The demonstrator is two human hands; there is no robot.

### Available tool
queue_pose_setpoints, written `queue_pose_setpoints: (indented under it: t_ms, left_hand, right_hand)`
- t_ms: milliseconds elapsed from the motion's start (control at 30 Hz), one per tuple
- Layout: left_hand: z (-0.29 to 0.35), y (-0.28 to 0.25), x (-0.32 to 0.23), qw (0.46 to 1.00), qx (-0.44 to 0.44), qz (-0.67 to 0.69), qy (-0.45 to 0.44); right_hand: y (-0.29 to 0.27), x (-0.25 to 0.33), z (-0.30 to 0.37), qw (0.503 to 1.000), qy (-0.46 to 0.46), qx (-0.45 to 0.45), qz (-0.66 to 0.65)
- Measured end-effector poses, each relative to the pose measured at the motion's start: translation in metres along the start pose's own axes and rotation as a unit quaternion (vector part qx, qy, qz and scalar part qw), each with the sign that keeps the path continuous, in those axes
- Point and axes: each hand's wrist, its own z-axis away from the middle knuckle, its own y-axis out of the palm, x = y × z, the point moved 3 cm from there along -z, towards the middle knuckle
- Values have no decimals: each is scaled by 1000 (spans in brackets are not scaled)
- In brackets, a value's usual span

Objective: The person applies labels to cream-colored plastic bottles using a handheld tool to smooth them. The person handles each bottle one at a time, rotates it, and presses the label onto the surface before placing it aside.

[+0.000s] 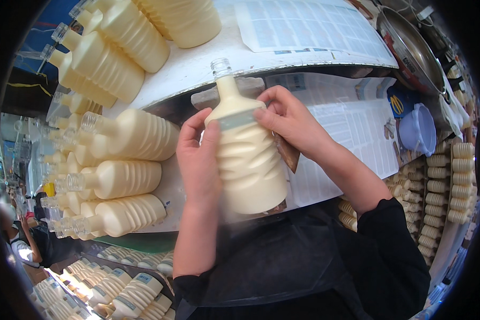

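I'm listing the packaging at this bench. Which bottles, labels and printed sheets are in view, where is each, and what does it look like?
Held bottle: centre, ribbed, cream-filled, clear uncapped neck, in left hand and right hand.
Label strip: pale grey band across its shoulder.
Uncapped bottles: lying stacked on the left.
Labelled bottles: lower left, white caps, blue-white labels.
Printed sheets: white, fine print, covering the bench.

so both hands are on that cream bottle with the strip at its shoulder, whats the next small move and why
Probably press the loose end of the pale strip flat with the right hand. The strip lies across the shoulder of the ribbed cream bottle, the right fingertips sit on its end, and the left hand steadies the bottle's side. The neck has no cap yet.
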Motion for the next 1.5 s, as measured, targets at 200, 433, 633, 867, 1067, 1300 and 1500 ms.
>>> queue_pose_setpoints:
  t_ms: [200,433,633,867,1067,1300,1500]
  left_hand:
    - [0,-2,3,1000,-1,25,-17]
    - [0,-8,2,993,10,109,-44]
    - [3,-4,-2,989,12,125,-79]
    - [1,-2,4,994,9,92,-66]
    - [0,-1,4,994,4,89,-64]
    - [1,-3,3,993,9,96,-72]
    - [21,-14,-1,996,72,-46,-38]
  right_hand:
    - [3,0,3,1000,-3,-13,-23]
    - [-6,17,10,1000,-13,16,-18]
    - [2,6,7,999,-40,-21,-28]
    - [7,16,11,999,-5,-34,-19]
    - [5,6,8,998,-12,-40,-47]
    - [5,7,8,999,1,-25,-38]
    - [-7,6,12,995,25,-12,-93]
